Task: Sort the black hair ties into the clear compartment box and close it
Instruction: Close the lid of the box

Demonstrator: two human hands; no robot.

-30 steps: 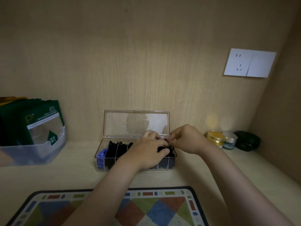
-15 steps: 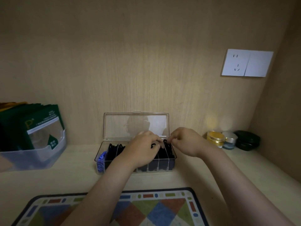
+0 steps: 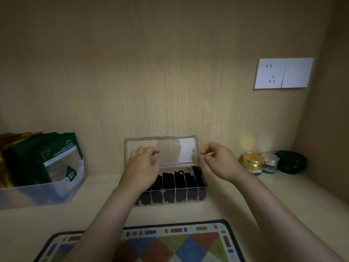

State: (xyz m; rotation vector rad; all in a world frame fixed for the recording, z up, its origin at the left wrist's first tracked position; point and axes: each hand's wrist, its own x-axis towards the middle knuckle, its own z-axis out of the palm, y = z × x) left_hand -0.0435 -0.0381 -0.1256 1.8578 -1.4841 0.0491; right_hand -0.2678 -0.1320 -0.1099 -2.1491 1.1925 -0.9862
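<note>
At frame centre the clear compartment box (image 3: 196, 201) is set on the worktop (image 3: 238, 203), lid (image 3: 170, 146) raised, black hair ties (image 3: 179, 179) packed in its compartments. The left hand (image 3: 141, 168) and right hand (image 3: 220, 160) are held above it, each grip loose and empty.

I am seeing hair ties (image 3: 181, 178) lying in the box (image 3: 170, 146). A bin (image 3: 37, 193) is sitting left of it, jars (image 3: 253, 161) right, a mat (image 3: 170, 242) in front.

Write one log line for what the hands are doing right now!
left hand: empty, in front of lid | right hand: empty, beside lid | box: open, lid upright | hair ties: in compartments
</note>
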